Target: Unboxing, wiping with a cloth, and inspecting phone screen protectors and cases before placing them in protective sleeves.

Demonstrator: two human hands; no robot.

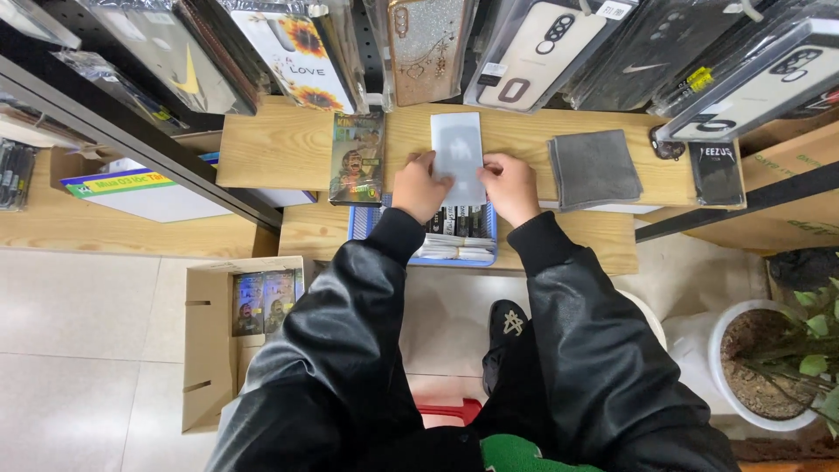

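My left hand (419, 185) and my right hand (509, 186) both grip the near end of a flat, pale grey rectangular sleeve (457, 153) that lies on a wooden shelf (280, 144). The left hand pinches its lower left corner, the right hand its lower right edge. Just under my hands sits a blue plastic basket (360, 223) packed with several upright flat packets. A colourful printed packet (357, 159) lies on the shelf to the left of the sleeve.
A folded grey cloth (594, 169) lies right of the sleeve, with a dark packet (717, 173) beyond it. Phone cases (426, 48) hang on the rack above. A cardboard box (210, 350) holding printed packets stands on the floor at left; a white plant pot (756, 367) at right.
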